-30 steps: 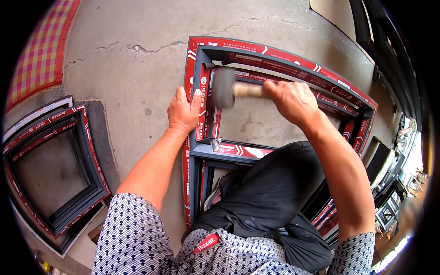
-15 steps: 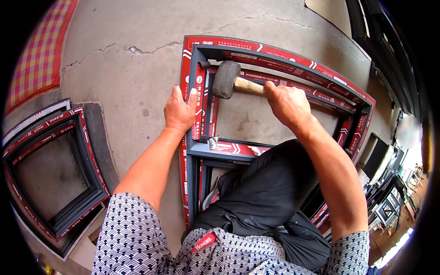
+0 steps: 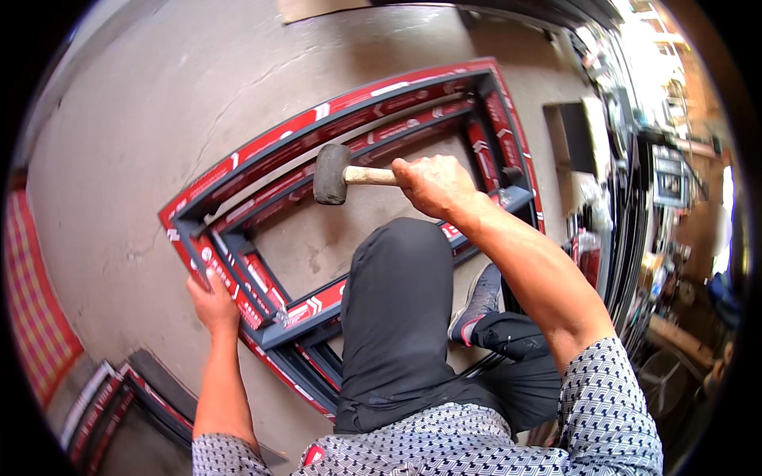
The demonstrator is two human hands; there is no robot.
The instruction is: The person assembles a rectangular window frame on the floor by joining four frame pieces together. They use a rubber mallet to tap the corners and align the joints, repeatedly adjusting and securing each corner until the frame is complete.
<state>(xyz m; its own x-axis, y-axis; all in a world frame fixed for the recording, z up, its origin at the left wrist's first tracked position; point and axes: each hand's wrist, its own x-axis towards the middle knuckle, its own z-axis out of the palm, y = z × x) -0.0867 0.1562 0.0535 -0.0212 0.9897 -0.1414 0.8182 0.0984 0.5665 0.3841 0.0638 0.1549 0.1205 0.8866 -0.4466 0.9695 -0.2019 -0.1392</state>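
Note:
A dark grey window frame [image 3: 349, 101] with red protective film lies across the floor before me, with inner frame members inside it. My left hand [image 3: 213, 303] is closed round its left side, thumb on top of the red film. In my right hand [image 3: 436, 186] is the wooden handle of a rubber mallet [image 3: 330, 174]. Its black head hangs over the frame's opening, apart from the rails. My bent knee [image 3: 399, 262] in black trousers covers part of the lower crossbar, and a sneaker [image 3: 478, 305] rests beside it.
More stacked frames [image 3: 119, 404] stand at the lower left. A checked cloth [image 3: 36, 293] with a red border lies at the far left. Dark profiles [image 3: 619, 214] and assorted clutter line the right, near a dark panel [image 3: 570, 136]. The concrete floor [image 3: 159, 103] is cracked.
My view has turned to the right, so the frame appears tilted. The mallet has moved from near the frame's left corner toward the middle of its opening. My left hand still holds the left side.

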